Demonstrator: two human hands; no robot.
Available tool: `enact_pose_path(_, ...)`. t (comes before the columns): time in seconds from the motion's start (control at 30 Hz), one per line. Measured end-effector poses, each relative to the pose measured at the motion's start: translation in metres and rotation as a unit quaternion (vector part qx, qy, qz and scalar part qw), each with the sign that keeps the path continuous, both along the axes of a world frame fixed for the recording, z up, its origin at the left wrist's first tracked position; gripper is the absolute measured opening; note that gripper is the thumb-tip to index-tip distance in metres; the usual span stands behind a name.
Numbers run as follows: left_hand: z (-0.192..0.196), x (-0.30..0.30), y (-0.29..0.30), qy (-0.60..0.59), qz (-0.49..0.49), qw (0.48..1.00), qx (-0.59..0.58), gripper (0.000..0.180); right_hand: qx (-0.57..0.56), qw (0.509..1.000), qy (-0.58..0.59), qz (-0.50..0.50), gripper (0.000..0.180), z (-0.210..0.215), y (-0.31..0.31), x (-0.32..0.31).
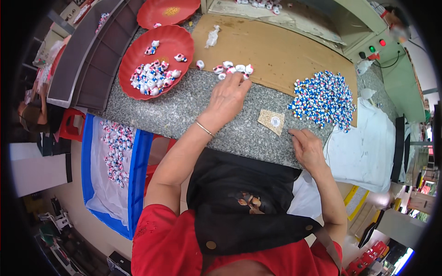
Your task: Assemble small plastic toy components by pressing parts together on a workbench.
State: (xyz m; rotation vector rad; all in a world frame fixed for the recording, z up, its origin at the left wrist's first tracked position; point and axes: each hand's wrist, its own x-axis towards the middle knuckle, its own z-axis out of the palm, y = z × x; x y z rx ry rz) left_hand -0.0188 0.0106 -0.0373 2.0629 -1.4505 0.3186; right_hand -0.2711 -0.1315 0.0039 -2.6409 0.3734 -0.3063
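Note:
My left hand (228, 99) reaches over the stone worktop, fingers bent together at a short row of small white-and-pink figurine heads (230, 69). Its fingertips appear closed on one head at the right end of the row; the fingers partly hide it. Near the front edge of the worktop, my right hand (307, 149) rests with its fingers loosely curled and apart, nothing visible in them. A tan speckled pad (269, 120) with a round white sticker lies just beyond its fingertips. Farther back at the right spreads a heap of small blue-and-white figurine bodies (324, 99).
A scalloped red plate (129, 76) holds assembled figurines, with another red plate (161, 11) behind. Brown cardboard (276, 46) covers the back worktop, below a metal machine (363, 27) with lit buttons. A blue crate (142, 161) of figurines stands lower left; white cloth (363, 147) lies right.

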Motion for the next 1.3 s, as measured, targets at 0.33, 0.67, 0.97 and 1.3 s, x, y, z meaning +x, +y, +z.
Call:
enact_pose_path(0.33, 0.012, -0.026, 0.025, 0.111, 0.037, 0.99, -0.081, 0.026, -0.001, 1.0, 0.004, 0.003, 0.018, 0.002, -0.004, 0.001)
enact_pose_path(0.67, 0.01, -0.072, 0.096, 0.805, -0.139, 0.559, -0.142, 0.034, 0.085, 0.996, 0.0, -0.007, 0.015, 0.017, -0.001, 0.025)
enact_pose_path(0.97, 0.02, -0.077, 0.095, 0.818, -0.141, 0.524, -0.191, 0.032, 0.077, 0.996, 0.026, 0.019, 0.015, 0.015, -0.006, 0.046)
enact_pose_path(1.3, 0.016, -0.078, 0.078, 0.769, -0.163, 0.589, -0.185, 0.036, -0.119, 0.983, 0.039, 0.136, 0.011, 0.013, -0.003, 0.063)
